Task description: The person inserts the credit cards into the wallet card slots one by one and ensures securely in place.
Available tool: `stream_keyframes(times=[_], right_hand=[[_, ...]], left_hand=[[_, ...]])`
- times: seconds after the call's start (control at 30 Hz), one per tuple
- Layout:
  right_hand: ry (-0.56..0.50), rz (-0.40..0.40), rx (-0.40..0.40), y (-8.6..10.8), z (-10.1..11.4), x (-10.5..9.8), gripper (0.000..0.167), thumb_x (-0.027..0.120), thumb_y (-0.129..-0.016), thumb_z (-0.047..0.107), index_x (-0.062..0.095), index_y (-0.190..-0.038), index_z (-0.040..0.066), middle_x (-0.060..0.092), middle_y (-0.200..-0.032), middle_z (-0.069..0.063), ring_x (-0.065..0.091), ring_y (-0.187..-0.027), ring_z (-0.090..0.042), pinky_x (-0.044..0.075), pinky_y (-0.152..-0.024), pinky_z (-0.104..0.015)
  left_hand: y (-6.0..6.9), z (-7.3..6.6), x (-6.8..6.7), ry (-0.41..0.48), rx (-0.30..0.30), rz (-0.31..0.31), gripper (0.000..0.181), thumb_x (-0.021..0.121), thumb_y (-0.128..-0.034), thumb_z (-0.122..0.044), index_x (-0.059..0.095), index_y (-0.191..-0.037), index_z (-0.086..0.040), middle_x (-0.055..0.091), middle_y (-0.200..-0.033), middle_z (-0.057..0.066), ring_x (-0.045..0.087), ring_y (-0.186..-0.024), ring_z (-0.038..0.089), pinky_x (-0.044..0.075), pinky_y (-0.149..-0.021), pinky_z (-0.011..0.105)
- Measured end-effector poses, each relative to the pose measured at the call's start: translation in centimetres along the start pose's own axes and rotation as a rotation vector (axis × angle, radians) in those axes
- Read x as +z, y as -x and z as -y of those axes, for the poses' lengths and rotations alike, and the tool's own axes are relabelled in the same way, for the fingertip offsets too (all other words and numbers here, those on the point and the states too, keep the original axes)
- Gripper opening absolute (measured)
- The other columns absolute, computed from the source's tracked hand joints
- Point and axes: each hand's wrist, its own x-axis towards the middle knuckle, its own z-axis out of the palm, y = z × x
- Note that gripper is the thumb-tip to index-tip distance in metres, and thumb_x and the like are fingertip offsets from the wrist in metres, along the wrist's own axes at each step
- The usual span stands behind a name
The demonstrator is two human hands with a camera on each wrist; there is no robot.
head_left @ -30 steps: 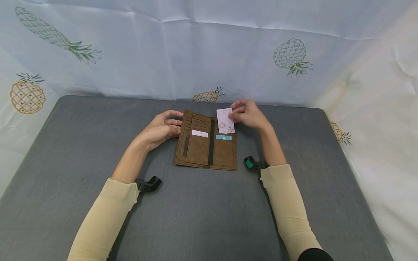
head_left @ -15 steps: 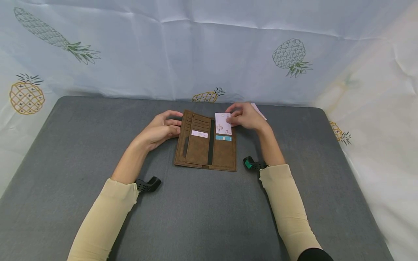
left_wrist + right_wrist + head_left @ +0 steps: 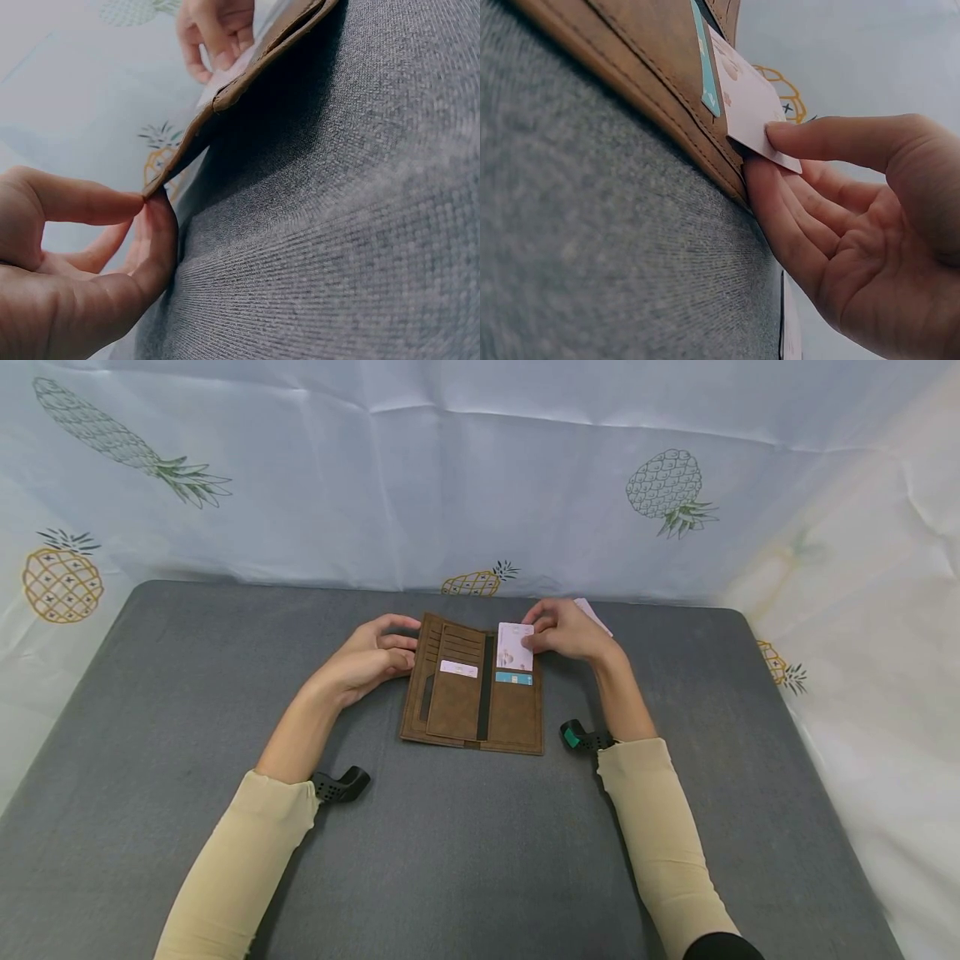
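A brown wallet (image 3: 453, 706) lies open on the grey table. My left hand (image 3: 369, 660) pinches its left edge between thumb and fingers, as the left wrist view (image 3: 97, 262) shows. At the wallet's upper right, my right hand (image 3: 573, 631) holds a pink card (image 3: 512, 647) between thumb and fingers; in the right wrist view the card (image 3: 746, 105) stands at the wallet's slots, how deep I cannot tell. Just below it a blue card (image 3: 513, 678) shows in a slot. A pale pink card (image 3: 459, 668) sits in the left panel.
Another pink card (image 3: 594, 617) lies behind my right hand, near the back edge of the grey table (image 3: 465, 860). A white cloth (image 3: 487, 485) with pineapple prints hangs behind the table.
The card in my right hand has straightened and come down toward the blue card. The pink card behind that hand has come into view. My left hand has stayed at the wallet's edge.
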Motion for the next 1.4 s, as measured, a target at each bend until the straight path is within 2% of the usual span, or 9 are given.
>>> stream_keyframes(times=[0.2, 0.43, 0.67, 0.93, 1.17, 1.4], right_hand=[[0.057, -0.010, -0.002, 0.30, 0.07, -0.13, 0.022, 0.080, -0.094, 0.005, 0.070, -0.113, -0.002, 0.070, -0.081, 0.000, 0.061, -0.077, -0.014, 0.049, -0.076, -0.028], [0.080, 0.038, -0.012, 0.51, 0.24, -0.29, 0.021, 0.082, -0.093, 0.007, 0.073, -0.110, -0.002, 0.078, -0.093, -0.008, 0.071, -0.084, -0.013, 0.054, -0.081, -0.028], [0.125, 0.097, -0.034, 0.75, 0.35, -0.42, 0.010, 0.078, -0.098, 0.008, 0.077, -0.104, 0.000, 0.080, -0.095, -0.012, 0.070, -0.086, -0.016, 0.052, -0.082, -0.030], [0.155, 0.147, -0.065, 0.78, 0.54, -0.44, 0.008, 0.073, -0.098, 0.003, 0.080, -0.100, 0.000, 0.080, -0.102, -0.015, 0.070, -0.086, -0.014, 0.054, -0.082, -0.028], [0.165, 0.172, -0.082, 1.02, 0.47, -0.57, 0.011, 0.070, -0.098, -0.001, 0.081, -0.095, -0.001, 0.074, -0.124, -0.020, 0.069, -0.112, -0.027, 0.054, -0.087, -0.029], [0.179, 0.189, -0.094, 0.92, 0.32, -0.68, 0.012, 0.070, -0.098, -0.001, 0.081, -0.095, -0.002, 0.072, -0.130, -0.022, 0.067, -0.126, -0.034, 0.055, -0.086, -0.026]], left_hand=[[0.18, -0.13, 0.08, -0.001, 0.010, 0.003, 0.066, 0.053, -0.1021, 0.012, 0.039, -0.162, -0.010, 0.050, -0.144, 0.015, 0.060, -0.107, 0.018, 0.054, -0.089, 0.028], [0.17, -0.16, 0.08, -0.003, 0.006, 0.001, 0.067, 0.053, -0.1016, 0.012, 0.039, -0.162, -0.011, 0.050, -0.143, 0.014, 0.060, -0.107, 0.018, 0.054, -0.089, 0.028], [0.01, -0.12, -0.02, 0.002, 0.003, -0.002, 0.067, 0.053, -0.1013, 0.013, 0.039, -0.162, -0.011, 0.049, -0.145, 0.015, 0.060, -0.107, 0.018, 0.054, -0.090, 0.027], [-0.07, -0.08, -0.12, -0.002, 0.001, -0.005, 0.067, 0.053, -0.1014, 0.012, 0.038, -0.163, -0.011, 0.048, -0.149, 0.017, 0.059, -0.109, 0.019, 0.054, -0.090, 0.027], [-0.18, -0.07, -0.07, -0.002, 0.000, -0.001, 0.067, 0.052, -0.1013, 0.013, 0.038, -0.163, -0.011, 0.048, -0.146, 0.016, 0.060, -0.109, 0.019, 0.054, -0.090, 0.027], [-0.17, -0.05, -0.02, -0.002, 0.001, -0.001, 0.066, 0.053, -0.1018, 0.012, 0.038, -0.162, -0.011, 0.049, -0.144, 0.014, 0.060, -0.109, 0.018, 0.054, -0.090, 0.027]])
